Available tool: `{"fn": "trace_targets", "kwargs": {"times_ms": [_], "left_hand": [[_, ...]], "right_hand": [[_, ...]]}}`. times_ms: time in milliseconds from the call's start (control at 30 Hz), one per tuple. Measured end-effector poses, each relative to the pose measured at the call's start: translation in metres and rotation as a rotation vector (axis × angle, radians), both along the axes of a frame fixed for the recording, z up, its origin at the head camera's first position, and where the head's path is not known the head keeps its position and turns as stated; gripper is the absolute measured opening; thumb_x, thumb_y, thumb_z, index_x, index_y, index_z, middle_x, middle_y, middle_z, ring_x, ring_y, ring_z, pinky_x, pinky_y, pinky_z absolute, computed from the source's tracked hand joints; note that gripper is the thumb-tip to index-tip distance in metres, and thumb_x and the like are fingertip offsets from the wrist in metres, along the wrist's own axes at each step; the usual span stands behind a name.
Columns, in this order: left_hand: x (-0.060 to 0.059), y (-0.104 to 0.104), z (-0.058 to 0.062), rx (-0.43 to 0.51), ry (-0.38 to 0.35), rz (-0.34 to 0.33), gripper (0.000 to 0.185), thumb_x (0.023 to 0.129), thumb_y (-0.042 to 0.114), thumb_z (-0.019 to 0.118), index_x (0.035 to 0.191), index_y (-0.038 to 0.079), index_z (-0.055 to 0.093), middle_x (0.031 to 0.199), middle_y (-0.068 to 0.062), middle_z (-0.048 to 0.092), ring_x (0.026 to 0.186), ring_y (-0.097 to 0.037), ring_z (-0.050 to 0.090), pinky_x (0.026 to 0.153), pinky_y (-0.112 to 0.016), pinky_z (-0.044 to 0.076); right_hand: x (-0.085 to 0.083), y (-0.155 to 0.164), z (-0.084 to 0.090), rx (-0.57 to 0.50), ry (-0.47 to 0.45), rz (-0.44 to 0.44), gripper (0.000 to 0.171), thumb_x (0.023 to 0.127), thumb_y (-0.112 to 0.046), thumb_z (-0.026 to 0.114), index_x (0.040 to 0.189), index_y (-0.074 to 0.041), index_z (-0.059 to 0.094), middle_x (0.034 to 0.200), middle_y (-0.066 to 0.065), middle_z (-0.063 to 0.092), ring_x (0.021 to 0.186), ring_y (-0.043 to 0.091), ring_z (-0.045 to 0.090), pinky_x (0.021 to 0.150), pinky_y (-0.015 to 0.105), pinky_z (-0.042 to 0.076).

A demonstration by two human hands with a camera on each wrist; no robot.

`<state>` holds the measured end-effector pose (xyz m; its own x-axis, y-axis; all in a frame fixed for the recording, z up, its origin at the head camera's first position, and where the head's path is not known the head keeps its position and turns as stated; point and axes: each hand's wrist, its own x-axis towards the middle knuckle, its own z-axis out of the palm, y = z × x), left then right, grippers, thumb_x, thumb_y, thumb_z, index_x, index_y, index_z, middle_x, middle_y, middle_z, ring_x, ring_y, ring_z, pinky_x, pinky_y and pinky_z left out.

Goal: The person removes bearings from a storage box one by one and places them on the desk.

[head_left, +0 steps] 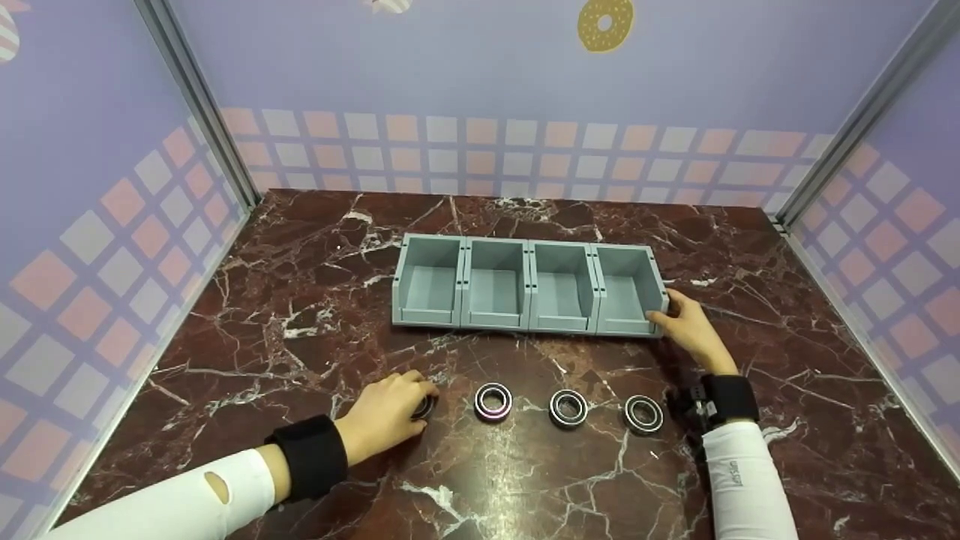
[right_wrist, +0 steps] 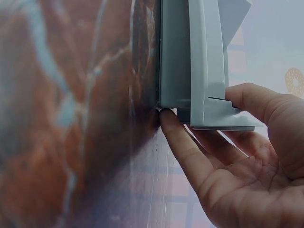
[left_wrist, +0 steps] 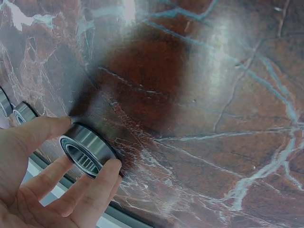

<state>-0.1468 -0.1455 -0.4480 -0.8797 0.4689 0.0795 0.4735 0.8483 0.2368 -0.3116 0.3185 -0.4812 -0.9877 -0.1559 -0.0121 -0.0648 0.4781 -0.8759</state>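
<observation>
A row of grey-blue open bins [head_left: 525,259] stands in the middle of the marble table. In front of it lies a line of steel ring bearings. My left hand [head_left: 424,397] pinches the leftmost bearing [head_left: 425,407] on the tabletop. In the left wrist view that bearing [left_wrist: 85,149] sits between the thumb and fingers [left_wrist: 107,178] of the left hand [left_wrist: 90,142]. My right hand [head_left: 664,311] holds the right end of the bin row. Up close, the right hand [right_wrist: 197,104] has thumb and forefinger either side of the bin's corner [right_wrist: 204,57].
Three more bearings lie in a line to the right: one with a pink rim [head_left: 493,401], a second [head_left: 568,408] and a third [head_left: 644,414]. Purple panel walls with metal posts close in the table [head_left: 300,247] on three sides.
</observation>
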Motion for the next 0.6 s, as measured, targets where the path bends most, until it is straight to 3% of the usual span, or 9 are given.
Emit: {"fn": "trace_targets", "kwargs": {"times_ms": [300, 600], "left_hand": [[-0.0033, 0.0007, 0.0020, 0.007, -0.022, -0.012, 0.042, 0.076, 0.010, 0.086, 0.115, 0.002, 0.072, 0.103, -0.014, 0.069, 0.092, -0.035, 0.069, 0.075, -0.050, 0.062], [-0.0052, -0.0003, 0.0061, 0.009, -0.006, -0.007, 0.044, 0.078, 0.015, 0.086, 0.117, 0.001, 0.071, 0.106, -0.015, 0.070, 0.094, -0.036, 0.071, 0.075, -0.051, 0.063]], "right_hand": [[0.0005, 0.0037, -0.0013, 0.022, 0.020, -0.029, 0.050, 0.101, -0.005, 0.058, 0.145, 0.014, 0.044, 0.128, 0.032, 0.061, 0.083, -0.004, 0.055, 0.069, 0.015, 0.049], [0.0017, 0.0024, 0.0012, 0.007, 0.007, -0.011, 0.055, 0.102, -0.006, 0.057, 0.149, 0.014, 0.039, 0.138, 0.038, 0.055, 0.090, -0.008, 0.055, 0.076, 0.011, 0.049]]}}
